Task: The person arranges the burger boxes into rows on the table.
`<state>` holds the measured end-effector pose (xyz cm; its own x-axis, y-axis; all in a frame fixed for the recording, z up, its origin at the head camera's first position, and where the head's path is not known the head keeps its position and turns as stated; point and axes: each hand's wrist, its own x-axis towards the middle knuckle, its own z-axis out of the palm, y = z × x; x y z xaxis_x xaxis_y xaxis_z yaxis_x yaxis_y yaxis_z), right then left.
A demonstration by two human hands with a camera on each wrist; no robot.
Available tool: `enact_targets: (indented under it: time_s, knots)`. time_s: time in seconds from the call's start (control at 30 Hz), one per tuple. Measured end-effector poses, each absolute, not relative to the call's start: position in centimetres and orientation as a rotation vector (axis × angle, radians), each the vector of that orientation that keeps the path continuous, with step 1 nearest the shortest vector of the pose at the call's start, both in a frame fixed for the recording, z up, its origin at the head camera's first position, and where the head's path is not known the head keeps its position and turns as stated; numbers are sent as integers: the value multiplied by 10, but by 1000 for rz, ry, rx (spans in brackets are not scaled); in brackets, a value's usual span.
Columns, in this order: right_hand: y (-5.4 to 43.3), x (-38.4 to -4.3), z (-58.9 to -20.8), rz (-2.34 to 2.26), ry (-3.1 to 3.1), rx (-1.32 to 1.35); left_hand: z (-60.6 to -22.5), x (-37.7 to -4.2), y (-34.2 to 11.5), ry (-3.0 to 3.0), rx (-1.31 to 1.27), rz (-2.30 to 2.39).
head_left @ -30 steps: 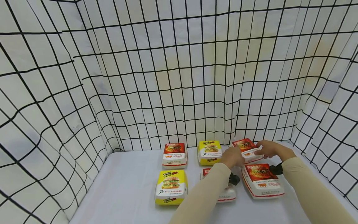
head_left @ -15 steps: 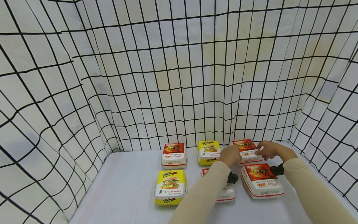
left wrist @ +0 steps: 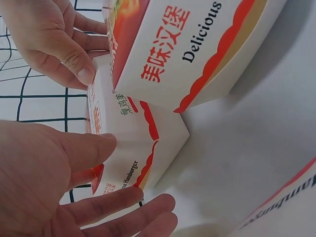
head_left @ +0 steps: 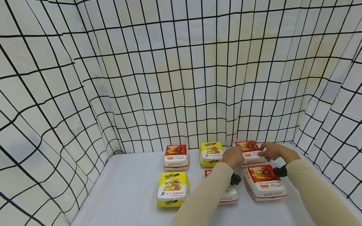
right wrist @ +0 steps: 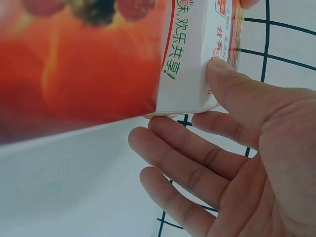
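A red-and-white burger box (head_left: pixel 249 149) lies flat at the back right, between my two hands. My left hand (head_left: pixel 233 156) is at its left side; in the left wrist view the thumb touches the box and the other fingers reach out loosely past its edge. My right hand (head_left: pixel 272 151) is at the opposite side. Its thumb rests on the box's top edge in the right wrist view, with the other fingers extended and spread beside and below the corner. Just in front lies another red-and-white burger box (head_left: pixel 266 182), slightly turned.
A third red-and-white burger box (head_left: pixel 229 196) is partly hidden under the left forearm. To the left stand two yellow burger boxes, one at the back (head_left: pixel 211 153) and one in front (head_left: pixel 173 189), and a red-and-white box (head_left: pixel 176 157). Grid-patterned cloth walls (head_left: pixel 175 94) enclose the white table (head_left: pixel 124 188).
The back-right burger box has turned straighter and settled flat between the hands. My left hand has shifted slightly left; over the last half second hardly anything moves.
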<state>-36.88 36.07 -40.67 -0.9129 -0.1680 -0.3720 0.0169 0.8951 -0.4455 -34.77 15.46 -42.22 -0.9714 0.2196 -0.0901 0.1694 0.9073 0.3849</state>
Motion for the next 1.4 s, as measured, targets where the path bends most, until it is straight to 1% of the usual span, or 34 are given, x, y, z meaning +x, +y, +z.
enact_targets:
  time_s: [0.37, 0.9, 1.2, 1.4]
  knots:
    - [358, -369, -405, -627, 2648, -88, -427, -352, 156, 2957, 344, 574]
    - [362, -369, -406, -617, 2649, -87, -417, -344, 152, 2953, 322, 641]
    - [364, -358, -394, -592, 2706, -172, -401, -340, 146, 2968, 391, 599]
    - [356, -342, -388, -603, 2783, -288, -379, -334, 134, 2964, 557, 585]
